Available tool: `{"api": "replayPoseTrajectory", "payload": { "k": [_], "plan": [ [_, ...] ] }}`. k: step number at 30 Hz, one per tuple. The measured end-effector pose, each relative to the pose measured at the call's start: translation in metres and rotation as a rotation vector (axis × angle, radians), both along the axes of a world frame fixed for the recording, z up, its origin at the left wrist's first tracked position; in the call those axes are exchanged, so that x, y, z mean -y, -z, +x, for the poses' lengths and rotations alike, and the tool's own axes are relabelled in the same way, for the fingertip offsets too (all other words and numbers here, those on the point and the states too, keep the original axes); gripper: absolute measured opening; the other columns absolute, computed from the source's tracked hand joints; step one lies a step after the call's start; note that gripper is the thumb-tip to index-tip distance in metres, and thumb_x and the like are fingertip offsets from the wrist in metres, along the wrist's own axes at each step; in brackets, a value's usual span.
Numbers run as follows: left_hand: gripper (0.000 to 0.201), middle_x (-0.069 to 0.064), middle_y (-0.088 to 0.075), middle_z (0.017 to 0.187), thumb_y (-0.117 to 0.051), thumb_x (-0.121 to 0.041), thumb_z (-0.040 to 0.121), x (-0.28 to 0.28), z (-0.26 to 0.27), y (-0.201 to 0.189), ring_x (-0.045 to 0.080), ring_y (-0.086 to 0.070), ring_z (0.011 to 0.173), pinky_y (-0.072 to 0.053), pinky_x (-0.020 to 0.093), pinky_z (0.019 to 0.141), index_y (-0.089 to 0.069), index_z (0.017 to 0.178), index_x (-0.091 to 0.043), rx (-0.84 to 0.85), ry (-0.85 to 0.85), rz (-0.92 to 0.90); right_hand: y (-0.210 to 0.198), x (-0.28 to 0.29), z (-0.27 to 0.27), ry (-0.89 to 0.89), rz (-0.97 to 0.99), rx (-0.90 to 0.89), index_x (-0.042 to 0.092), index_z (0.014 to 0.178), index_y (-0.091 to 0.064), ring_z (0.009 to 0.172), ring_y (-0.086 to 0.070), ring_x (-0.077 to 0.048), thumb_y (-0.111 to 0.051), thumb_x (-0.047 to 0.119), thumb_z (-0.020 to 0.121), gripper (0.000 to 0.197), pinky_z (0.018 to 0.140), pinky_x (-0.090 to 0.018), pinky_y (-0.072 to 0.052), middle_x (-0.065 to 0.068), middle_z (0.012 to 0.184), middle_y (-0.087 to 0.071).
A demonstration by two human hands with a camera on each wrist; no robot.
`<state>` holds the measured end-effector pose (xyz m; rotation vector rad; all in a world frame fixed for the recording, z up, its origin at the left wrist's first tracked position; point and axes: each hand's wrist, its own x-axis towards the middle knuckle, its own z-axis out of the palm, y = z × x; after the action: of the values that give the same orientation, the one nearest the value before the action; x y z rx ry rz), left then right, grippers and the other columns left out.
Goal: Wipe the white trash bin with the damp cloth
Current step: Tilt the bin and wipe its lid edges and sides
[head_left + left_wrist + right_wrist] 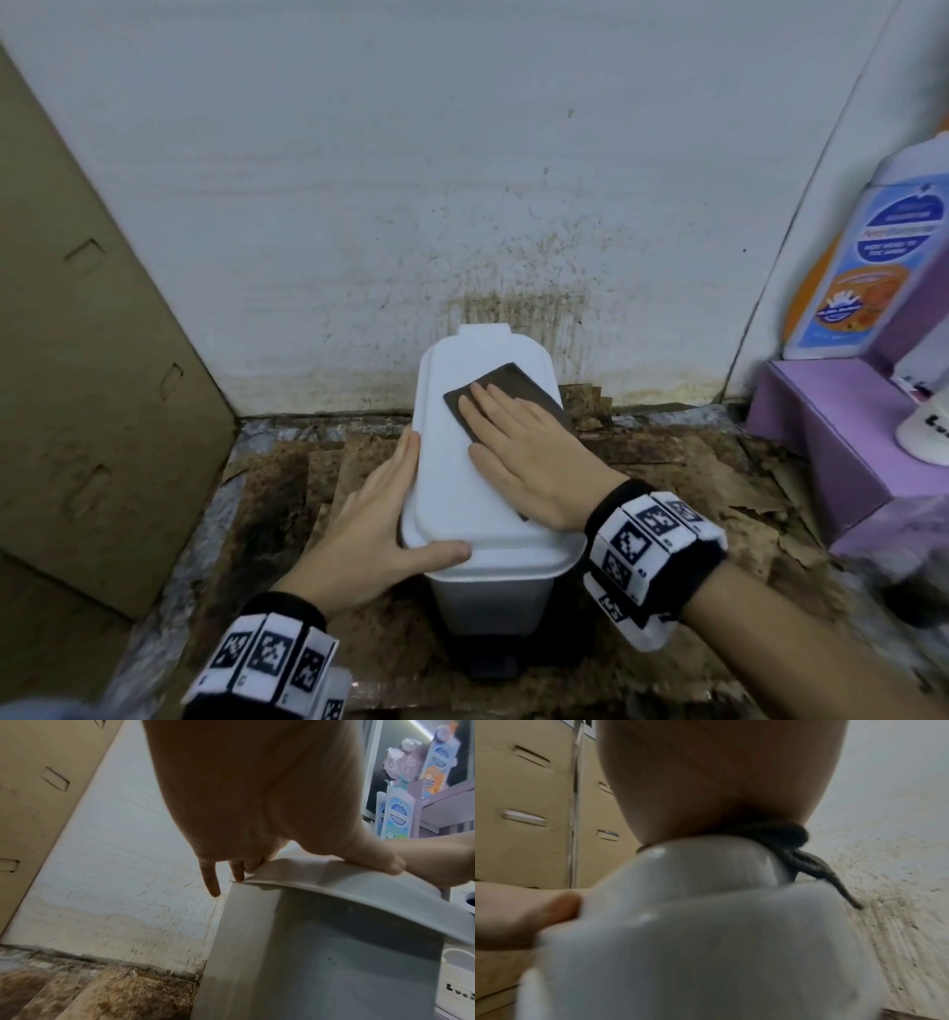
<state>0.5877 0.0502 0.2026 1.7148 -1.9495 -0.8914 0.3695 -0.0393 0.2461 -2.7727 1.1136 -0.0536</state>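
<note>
We stand over the white trash bin (462,488), which sits on the floor against the stained far wall (411,180), its lid shut. Our right hand (534,457) lies flat on the lid with fingers straight and spread a little, pressing the dark damp cloth (506,385) onto the far right part of the lid; the cloth's right edge hangs just over the lid's rim. Our left hand (375,519) steadies the bin from the left, fingers straight along the lid's left edge and thumb laid across its near edge. In the left wrist view the fingertips (213,882) point down past the lid's rim. Crumbling brown cardboard sheets (693,478) cover the floor around the bin. A tall cardboard box (87,360) stands close on the left. On the right, a purple shelf (832,426) carries a soap bottle (862,257), and a white cup (924,437) sits nearer us.
</note>
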Motion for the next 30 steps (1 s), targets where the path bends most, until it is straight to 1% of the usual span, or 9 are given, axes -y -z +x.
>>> {"api": "replayPoseTrajectory", "payload": {
  "k": [4, 9, 14, 16, 21, 23, 25, 28, 30],
  "plan": [
    [0.127, -0.040, 0.019, 0.158, -0.063, -0.091, 0.066, 0.000, 0.000, 0.001, -0.011, 0.011, 0.150, -0.011, 0.040, 0.127, 0.019, 0.154, -0.049, -0.006, -0.008, -0.033, 0.005, -0.022, -0.007, -0.054, -0.003, 0.047, 0.016, 0.162, -0.002, 0.156, 0.009, -0.013, 0.002, 0.051, 0.099, 0.072, 0.125, -0.028, 0.007, -0.002, 0.170, 0.005],
    [0.129, -0.038, 0.015, 0.161, -0.064, -0.089, 0.066, 0.000, 0.000, 0.003, -0.010, 0.008, 0.150, -0.014, 0.041, 0.127, 0.016, 0.156, -0.045, -0.032, -0.019, -0.054, 0.012, -0.042, -0.014, -0.106, -0.119, 0.059, 0.010, 0.161, -0.013, 0.157, -0.002, -0.019, -0.013, 0.041, 0.108, 0.062, 0.123, -0.034, -0.003, -0.008, 0.170, -0.007],
    [0.127, -0.039, 0.014, 0.160, -0.066, -0.087, 0.067, 0.001, 0.000, 0.005, -0.010, 0.006, 0.151, -0.015, 0.041, 0.127, 0.016, 0.156, -0.048, -0.061, -0.020, -0.057, 0.004, -0.024, -0.016, -0.142, -0.030, 0.088, 0.017, 0.162, -0.008, 0.156, 0.006, -0.010, -0.019, 0.039, 0.111, 0.057, 0.124, -0.026, 0.005, 0.000, 0.171, -0.001],
    [0.128, -0.041, 0.014, 0.159, -0.066, -0.088, 0.066, 0.001, 0.000, 0.005, -0.012, 0.008, 0.150, -0.014, 0.039, 0.127, 0.016, 0.155, -0.048, -0.061, -0.020, -0.056, 0.000, -0.013, -0.012, -0.137, 0.032, 0.080, 0.020, 0.162, -0.006, 0.156, 0.008, -0.008, -0.019, 0.039, 0.111, 0.056, 0.124, -0.026, 0.006, 0.003, 0.170, 0.002],
    [0.125, -0.038, 0.010, 0.162, -0.069, -0.084, 0.068, 0.003, 0.001, 0.006, -0.010, 0.003, 0.151, -0.016, 0.040, 0.127, 0.013, 0.156, -0.050, -0.072, -0.020, -0.077, -0.005, 0.013, 0.001, -0.149, 0.098, 0.016, 0.024, 0.162, -0.005, 0.156, 0.008, -0.008, -0.018, 0.042, 0.110, 0.057, 0.126, -0.034, 0.004, 0.005, 0.170, 0.004],
    [0.124, -0.038, 0.008, 0.162, -0.070, -0.083, 0.068, 0.003, 0.001, 0.007, -0.009, 0.002, 0.151, -0.018, 0.041, 0.127, 0.011, 0.156, -0.051, -0.083, -0.023, -0.082, -0.006, 0.016, 0.003, -0.159, 0.074, -0.013, 0.024, 0.162, -0.004, 0.156, 0.008, -0.009, -0.018, 0.043, 0.110, 0.057, 0.126, -0.036, 0.004, 0.005, 0.170, 0.003],
    [0.126, -0.039, 0.007, 0.161, -0.071, -0.084, 0.065, 0.003, 0.001, 0.006, -0.010, 0.000, 0.151, -0.018, 0.038, 0.126, 0.010, 0.156, -0.051, -0.095, -0.027, -0.063, -0.004, 0.014, 0.001, -0.157, -0.002, -0.042, 0.025, 0.162, -0.005, 0.156, 0.006, -0.011, -0.016, 0.046, 0.109, 0.058, 0.126, -0.039, 0.007, 0.004, 0.170, 0.000],
    [0.126, -0.038, 0.002, 0.161, -0.070, -0.086, 0.062, 0.005, 0.004, 0.006, -0.010, -0.003, 0.150, -0.019, 0.036, 0.125, 0.005, 0.157, -0.050, -0.111, -0.024, -0.056, 0.002, -0.002, -0.002, -0.031, -0.133, 0.000, 0.025, 0.162, -0.012, 0.157, -0.001, -0.016, -0.009, 0.056, 0.103, 0.067, 0.125, -0.044, 0.008, 0.000, 0.170, -0.010],
    [0.116, -0.031, -0.011, 0.163, -0.057, -0.094, 0.064, 0.008, 0.005, 0.001, -0.004, -0.011, 0.151, -0.022, 0.038, 0.123, -0.010, 0.159, -0.047, -0.109, -0.080, -0.072, 0.009, -0.020, -0.007, 0.155, -0.115, 0.169, 0.022, 0.160, -0.021, 0.156, -0.008, -0.016, -0.015, 0.058, 0.104, 0.067, 0.125, -0.044, 0.004, -0.002, 0.168, -0.019]
  ]
}}
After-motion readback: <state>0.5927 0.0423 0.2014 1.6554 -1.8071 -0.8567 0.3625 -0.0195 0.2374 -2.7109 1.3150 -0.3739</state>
